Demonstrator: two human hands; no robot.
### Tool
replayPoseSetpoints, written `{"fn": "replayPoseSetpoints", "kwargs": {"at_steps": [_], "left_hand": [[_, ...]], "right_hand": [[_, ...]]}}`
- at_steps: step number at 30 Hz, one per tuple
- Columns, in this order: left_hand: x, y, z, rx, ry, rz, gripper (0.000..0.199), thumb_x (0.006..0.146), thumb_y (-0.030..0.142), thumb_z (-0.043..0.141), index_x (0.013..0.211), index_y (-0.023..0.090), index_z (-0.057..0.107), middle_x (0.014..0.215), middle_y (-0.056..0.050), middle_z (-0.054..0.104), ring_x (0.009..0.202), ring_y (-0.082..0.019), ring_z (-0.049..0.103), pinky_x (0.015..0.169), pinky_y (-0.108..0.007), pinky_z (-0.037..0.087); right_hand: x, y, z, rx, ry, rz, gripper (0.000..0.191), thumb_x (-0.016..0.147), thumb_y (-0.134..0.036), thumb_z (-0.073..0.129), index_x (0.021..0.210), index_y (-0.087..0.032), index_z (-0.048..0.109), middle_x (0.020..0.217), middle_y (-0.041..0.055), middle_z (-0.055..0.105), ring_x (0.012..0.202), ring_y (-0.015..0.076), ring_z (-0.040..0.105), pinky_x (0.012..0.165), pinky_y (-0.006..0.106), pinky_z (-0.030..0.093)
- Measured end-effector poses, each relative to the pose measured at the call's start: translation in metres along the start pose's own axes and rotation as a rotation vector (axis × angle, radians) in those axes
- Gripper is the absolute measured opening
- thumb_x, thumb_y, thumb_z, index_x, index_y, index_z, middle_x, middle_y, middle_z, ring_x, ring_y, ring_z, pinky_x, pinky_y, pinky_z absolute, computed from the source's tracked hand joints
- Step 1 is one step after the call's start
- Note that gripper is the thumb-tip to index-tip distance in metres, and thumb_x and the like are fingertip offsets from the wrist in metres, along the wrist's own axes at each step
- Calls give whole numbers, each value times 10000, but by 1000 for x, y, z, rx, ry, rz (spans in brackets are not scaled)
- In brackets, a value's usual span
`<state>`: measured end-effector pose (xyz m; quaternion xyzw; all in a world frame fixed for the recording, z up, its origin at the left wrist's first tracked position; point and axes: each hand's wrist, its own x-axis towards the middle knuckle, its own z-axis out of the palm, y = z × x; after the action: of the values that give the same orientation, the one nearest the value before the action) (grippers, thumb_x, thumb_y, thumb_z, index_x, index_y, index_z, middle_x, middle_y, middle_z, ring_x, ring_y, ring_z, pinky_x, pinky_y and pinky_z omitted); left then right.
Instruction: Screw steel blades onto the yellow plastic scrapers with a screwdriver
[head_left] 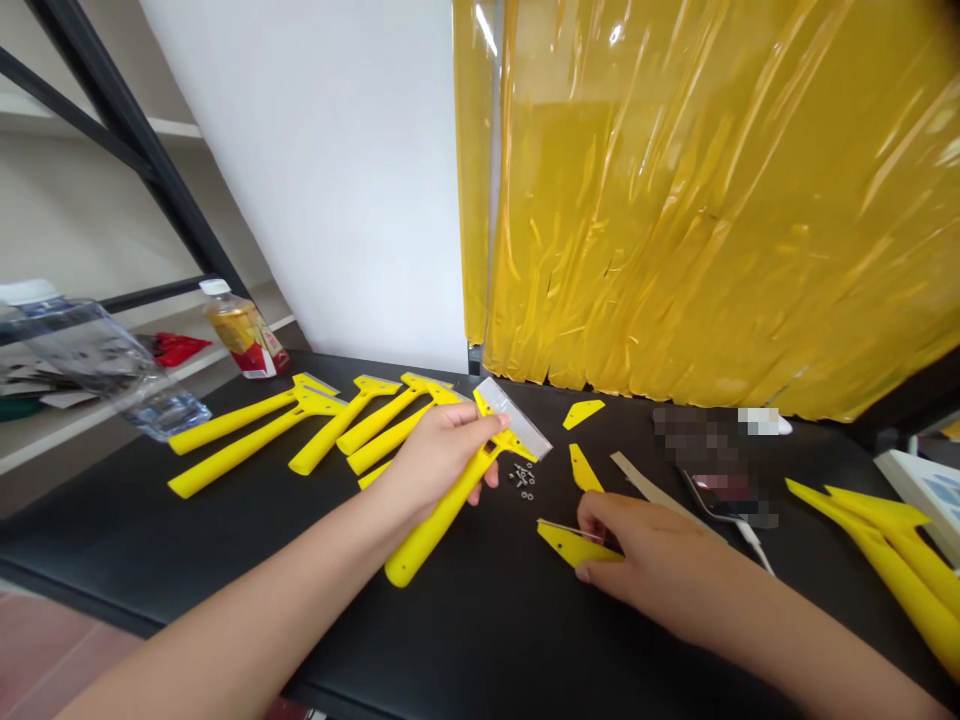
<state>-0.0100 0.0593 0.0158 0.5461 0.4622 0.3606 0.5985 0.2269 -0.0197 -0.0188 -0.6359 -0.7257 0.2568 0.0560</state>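
Note:
My left hand (pixel 450 450) is closed round the neck of a yellow scraper (pixel 435 525), its metal blade (pixel 517 420) pointing away from me to the right. My right hand (pixel 637 555) pinches a yellow plastic blade cover plate (pixel 566 545) between thumb and fingers, low over the table. Two more yellow plates (pixel 583 413) lie loose just beyond it. Small screws and nuts (pixel 523 480) are scattered between my hands. Several yellow scrapers (pixel 330 435) lie in a row to the left, some partly hidden by my left hand and forearm.
The black table (pixel 450 650) bears a flat beige strip (pixel 637 475) and a phone with a white cable (pixel 712 495). More yellow handles (pixel 877 540) lie at right, near a white box (pixel 922 495). A clear bottle (pixel 105 350) and a drink bottle (pixel 244 335) stand left. Yellow plastic sheeting (pixel 675 250) hangs behind.

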Motion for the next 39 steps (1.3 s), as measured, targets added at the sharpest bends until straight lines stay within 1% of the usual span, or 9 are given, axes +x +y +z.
{"fn": "replayPoseSetpoints", "kwargs": {"at_steps": [3,5,9,12,17,23,28,34,39], "left_hand": [[3,-1,-4,-8,10,0,304,887,399,713,728,189,561,487,-16,636,330,-130,523,326,-209,401],[3,-4,-3,-9,-20,-8,282,893,394,703,751,188,573,495,-13,642,331,-132,525,326,-209,403],[-5,-12,8,10,-151,-45,307,938,421,644,757,182,579,497,-15,640,318,-117,502,313,-191,375],[-15,-16,19,-25,-279,-80,302,947,438,636,798,176,610,506,5,621,362,-116,530,323,-179,406],[-24,-17,30,-63,-366,-85,271,916,444,680,878,179,635,550,33,594,427,-115,563,325,-159,422],[-26,-18,30,-35,-378,-68,381,994,519,514,888,169,622,536,13,583,386,-101,511,343,-167,424],[-27,-21,29,36,-428,-60,345,970,506,596,948,163,629,572,27,583,389,-82,481,374,-174,421],[-25,-20,25,67,-504,-9,187,978,363,615,963,178,589,643,28,604,441,-73,499,434,-177,391],[-25,-15,25,79,-461,-6,159,983,340,581,954,184,574,622,40,581,434,-80,472,440,-195,368]], "right_hand": [[3,2,-12,172,-40,-19,107,898,-341,648,840,-254,625,809,-11,637,737,180,565,631,315,366],[4,1,-21,361,2,-84,166,944,-382,618,856,-247,653,794,-13,616,730,162,534,641,306,369],[4,-6,-27,746,153,-145,226,936,-446,671,880,-227,676,777,-27,582,675,118,448,600,275,331],[5,-12,-22,877,176,-142,237,908,-457,719,883,-224,681,753,-43,553,626,96,383,560,261,294],[7,-13,-15,914,165,-149,246,898,-456,733,861,-226,654,749,-45,541,661,105,415,593,250,345],[8,-11,-10,763,185,-154,187,936,-414,695,912,-236,643,810,-27,559,757,141,482,672,273,409],[9,-12,-4,820,135,-155,192,919,-387,717,912,-238,597,816,-33,534,758,144,471,661,276,412],[12,-13,-6,824,135,-147,330,907,-501,725,842,-225,558,769,-46,462,725,131,410,636,262,367],[9,-15,-12,843,201,-151,373,915,-580,687,864,-223,592,727,-44,478,663,124,410,590,259,352]]}}
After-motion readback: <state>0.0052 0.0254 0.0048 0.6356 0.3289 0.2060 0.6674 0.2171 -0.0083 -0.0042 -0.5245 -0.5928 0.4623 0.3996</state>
